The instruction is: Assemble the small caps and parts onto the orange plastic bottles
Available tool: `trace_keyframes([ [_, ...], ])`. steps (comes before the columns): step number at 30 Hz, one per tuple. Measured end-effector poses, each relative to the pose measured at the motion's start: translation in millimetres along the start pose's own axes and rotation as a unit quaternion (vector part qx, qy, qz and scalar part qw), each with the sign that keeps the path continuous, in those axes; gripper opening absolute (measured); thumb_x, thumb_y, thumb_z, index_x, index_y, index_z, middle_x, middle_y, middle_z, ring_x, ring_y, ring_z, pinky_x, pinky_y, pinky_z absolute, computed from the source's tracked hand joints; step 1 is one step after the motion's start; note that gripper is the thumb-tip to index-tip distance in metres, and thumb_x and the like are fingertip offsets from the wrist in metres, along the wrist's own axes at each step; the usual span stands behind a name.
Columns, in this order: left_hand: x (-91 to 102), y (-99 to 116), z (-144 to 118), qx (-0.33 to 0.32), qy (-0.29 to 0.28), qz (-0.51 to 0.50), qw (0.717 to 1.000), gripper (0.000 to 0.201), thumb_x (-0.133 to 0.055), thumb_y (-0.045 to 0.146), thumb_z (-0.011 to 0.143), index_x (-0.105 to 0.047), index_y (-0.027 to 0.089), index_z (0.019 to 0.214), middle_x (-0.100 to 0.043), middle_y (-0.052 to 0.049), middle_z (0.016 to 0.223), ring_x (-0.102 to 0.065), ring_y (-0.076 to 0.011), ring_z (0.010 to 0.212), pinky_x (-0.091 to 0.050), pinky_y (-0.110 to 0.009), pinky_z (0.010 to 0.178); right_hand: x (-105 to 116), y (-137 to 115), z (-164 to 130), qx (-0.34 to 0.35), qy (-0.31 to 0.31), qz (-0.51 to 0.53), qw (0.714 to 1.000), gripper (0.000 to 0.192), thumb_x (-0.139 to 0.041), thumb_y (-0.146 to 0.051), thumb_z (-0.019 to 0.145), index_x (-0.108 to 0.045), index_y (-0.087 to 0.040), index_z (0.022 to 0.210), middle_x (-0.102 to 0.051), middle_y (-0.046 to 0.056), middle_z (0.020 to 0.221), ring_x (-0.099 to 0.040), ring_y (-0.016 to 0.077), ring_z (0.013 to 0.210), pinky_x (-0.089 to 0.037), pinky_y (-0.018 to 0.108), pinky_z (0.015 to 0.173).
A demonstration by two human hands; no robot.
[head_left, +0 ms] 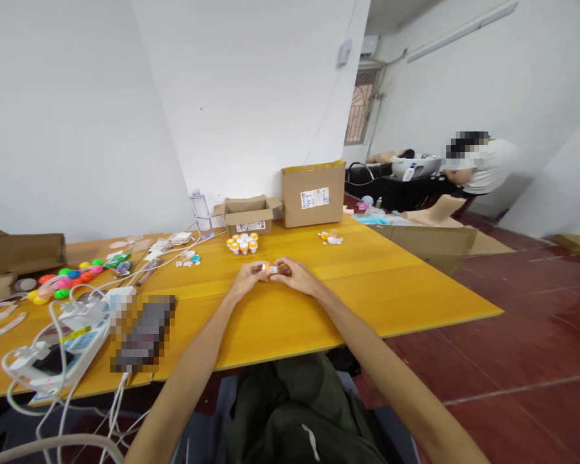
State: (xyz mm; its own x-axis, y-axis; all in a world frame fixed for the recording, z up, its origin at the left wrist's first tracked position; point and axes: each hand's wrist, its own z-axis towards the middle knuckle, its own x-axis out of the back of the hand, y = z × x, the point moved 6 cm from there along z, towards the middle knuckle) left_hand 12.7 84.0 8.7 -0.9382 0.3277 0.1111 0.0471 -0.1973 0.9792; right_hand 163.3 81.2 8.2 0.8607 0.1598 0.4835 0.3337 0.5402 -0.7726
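Note:
Over the middle of the yellow table, my left hand and my right hand meet at the fingertips. Between them is a small white-and-orange piece, pinched from both sides; its exact kind is too small to make out. Just beyond my left hand stands a tight cluster of white-and-orange capped pieces. Farther to the right lie a few loose white and orange parts. Some small white and teal parts rest left of my left hand.
An open cardboard box, a larger closed box and a clear bottle stand at the back. On the left are a power strip with tangled cables, a phone and colourful balls. A person sits at far right.

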Motion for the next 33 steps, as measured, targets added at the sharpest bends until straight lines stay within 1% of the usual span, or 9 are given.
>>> trace_keyframes([
  [3,-0.7,2,-1,-0.001,0.001,0.0,1.0,0.039,-0.083,0.041,0.065,-0.075,0.015,0.092,-0.072,-0.003,0.077,-0.063,-0.0137,0.067,-0.052,-0.028,0.072,-1,0,-1,0.0,-0.007,0.01,1.0,0.03,-0.07,-0.047,0.079,-0.062,-0.022,0.094,-0.065,-0.002,0.075,-0.059,0.0147,0.062,-0.048,0.027,0.061],
  [7,-2.1,4,-2,0.001,0.001,-0.005,1.0,0.039,-0.084,0.042,0.064,-0.075,0.015,0.091,-0.071,-0.003,0.076,-0.062,-0.013,0.065,-0.053,-0.028,0.072,3,-6,0,0.029,0.007,-0.025,0.999,0.025,-0.066,-0.046,0.084,-0.064,-0.021,0.087,-0.067,0.001,0.082,-0.06,0.0156,0.068,-0.049,0.028,0.066],
  [11,-2.6,5,-2,0.002,0.005,-0.011,1.0,0.04,-0.085,0.042,0.062,-0.075,0.015,0.09,-0.071,-0.003,0.076,-0.062,-0.0133,0.065,-0.054,-0.029,0.073,3,-8,1,0.043,0.009,-0.051,0.998,0.027,-0.06,-0.046,0.088,-0.064,-0.021,0.081,-0.066,0.003,0.082,-0.061,0.0169,0.073,-0.048,0.029,0.07],
  [16,-3.2,6,-2,0.002,-0.001,-0.001,1.0,0.041,-0.083,0.044,0.064,-0.076,0.015,0.092,-0.071,-0.003,0.074,-0.061,-0.0134,0.065,-0.052,-0.028,0.072,-1,0,0,-0.006,-0.002,-0.009,1.0,0.03,-0.07,-0.046,0.079,-0.062,-0.022,0.094,-0.065,-0.002,0.077,-0.06,0.0157,0.065,-0.048,0.028,0.064],
  [18,-3.0,6,-2,0.001,-0.001,0.006,1.0,0.041,-0.083,0.044,0.065,-0.076,0.015,0.093,-0.071,-0.003,0.074,-0.062,-0.0137,0.065,-0.052,-0.028,0.071,-2,1,-1,-0.01,-0.007,0.001,1.0,0.03,-0.071,-0.046,0.079,-0.061,-0.023,0.096,-0.065,-0.003,0.075,-0.059,0.0152,0.064,-0.048,0.027,0.062],
  [22,-2.0,4,-2,0.004,0.0,0.006,1.0,0.041,-0.082,0.044,0.066,-0.075,0.015,0.093,-0.071,-0.004,0.076,-0.062,-0.0143,0.067,-0.052,-0.029,0.073,2,-6,0,0.019,0.004,-0.023,1.0,0.026,-0.065,-0.047,0.084,-0.063,-0.022,0.087,-0.066,0.001,0.08,-0.059,0.0157,0.068,-0.048,0.028,0.066],
  [25,-1.3,3,-2,0.006,0.001,0.001,1.0,0.04,-0.083,0.042,0.066,-0.075,0.015,0.094,-0.072,-0.004,0.079,-0.063,-0.0144,0.068,-0.053,-0.029,0.073,3,-10,0,0.041,0.009,-0.044,0.998,0.028,-0.06,-0.048,0.088,-0.064,-0.021,0.081,-0.066,0.003,0.081,-0.06,0.0169,0.073,-0.048,0.03,0.069],
  [31,-2.8,5,-2,-0.001,-0.004,0.004,1.0,0.041,-0.083,0.044,0.065,-0.076,0.015,0.093,-0.071,-0.003,0.075,-0.061,-0.0131,0.065,-0.052,-0.028,0.071,-2,1,-1,-0.014,-0.01,0.004,1.0,0.034,-0.07,-0.049,0.079,-0.061,-0.022,0.097,-0.064,-0.002,0.074,-0.059,0.0153,0.065,-0.047,0.027,0.061],
  [33,-3.0,6,-2,-0.001,-0.003,0.004,1.0,0.041,-0.083,0.044,0.065,-0.076,0.015,0.093,-0.071,-0.003,0.074,-0.061,-0.0133,0.065,-0.052,-0.028,0.071,-2,1,-1,-0.014,-0.01,0.004,1.0,0.032,-0.07,-0.048,0.079,-0.06,-0.022,0.096,-0.064,-0.003,0.074,-0.059,0.0148,0.064,-0.047,0.027,0.061],
])
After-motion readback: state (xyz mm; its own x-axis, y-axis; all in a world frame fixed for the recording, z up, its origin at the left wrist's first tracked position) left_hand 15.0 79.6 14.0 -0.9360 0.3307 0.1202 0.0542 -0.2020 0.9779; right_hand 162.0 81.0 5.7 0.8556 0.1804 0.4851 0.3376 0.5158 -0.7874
